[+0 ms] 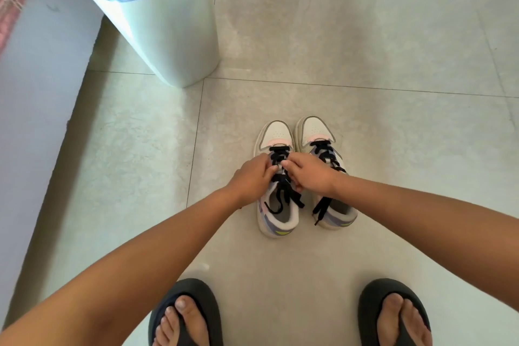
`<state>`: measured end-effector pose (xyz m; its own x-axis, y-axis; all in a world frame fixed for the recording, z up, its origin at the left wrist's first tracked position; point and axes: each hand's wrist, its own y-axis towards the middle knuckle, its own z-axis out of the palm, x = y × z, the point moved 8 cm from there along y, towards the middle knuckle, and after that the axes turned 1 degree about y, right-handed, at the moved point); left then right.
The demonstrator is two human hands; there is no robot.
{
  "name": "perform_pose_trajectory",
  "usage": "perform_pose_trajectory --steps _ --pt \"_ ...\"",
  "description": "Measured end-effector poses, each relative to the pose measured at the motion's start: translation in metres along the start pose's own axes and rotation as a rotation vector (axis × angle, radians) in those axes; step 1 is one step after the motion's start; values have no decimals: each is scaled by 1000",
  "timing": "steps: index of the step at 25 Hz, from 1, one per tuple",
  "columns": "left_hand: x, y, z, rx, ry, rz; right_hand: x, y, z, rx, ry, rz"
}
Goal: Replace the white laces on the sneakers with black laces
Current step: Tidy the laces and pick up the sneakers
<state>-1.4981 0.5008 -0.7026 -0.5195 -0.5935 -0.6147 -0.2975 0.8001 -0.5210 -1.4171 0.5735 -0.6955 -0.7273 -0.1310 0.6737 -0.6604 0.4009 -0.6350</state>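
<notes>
Two white sneakers stand side by side on the tiled floor, toes pointing away from me. The left sneaker (276, 135) carries a black lace (283, 191) whose loose ends trail over its opening. My left hand (252, 174) and my right hand (309, 171) meet over its tongue, and both pinch the black lace near the middle eyelets. The right sneaker (317, 129) is threaded with its own black lace (323, 208), one end hanging down its inner side. My fingertips hide the eyelets under them.
A white bin (168, 36) with a blue liner stands on the floor at the upper left. A pale wall base (33, 121) runs along the left. My feet in dark flip-flops (185, 314) are at the bottom, close behind the sneakers.
</notes>
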Motion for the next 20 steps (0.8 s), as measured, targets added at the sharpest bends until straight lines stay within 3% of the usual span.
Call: perform_pose_trajectory --steps 3,5,7,10,12,14,20 --pt "4 -18 -9 -108 -34 94 7 -9 -6 -20 -262 -118" --pt "0 -33 -1 -91 120 193 13 -23 -2 41 -365 -241" --pt "4 -38 15 -47 145 169 13 -29 10 65 -593 -314" --pt "13 -37 21 -165 -154 7 34 -36 24 -210 -997 -473" --pt "9 -36 19 -277 -146 53 50 -45 25 -390 -1028 -622" --pt "1 -34 14 -361 -78 156 55 -50 20 -455 -969 -727" --pt "-4 -21 17 -354 89 89 56 -59 13 -313 -787 -919"
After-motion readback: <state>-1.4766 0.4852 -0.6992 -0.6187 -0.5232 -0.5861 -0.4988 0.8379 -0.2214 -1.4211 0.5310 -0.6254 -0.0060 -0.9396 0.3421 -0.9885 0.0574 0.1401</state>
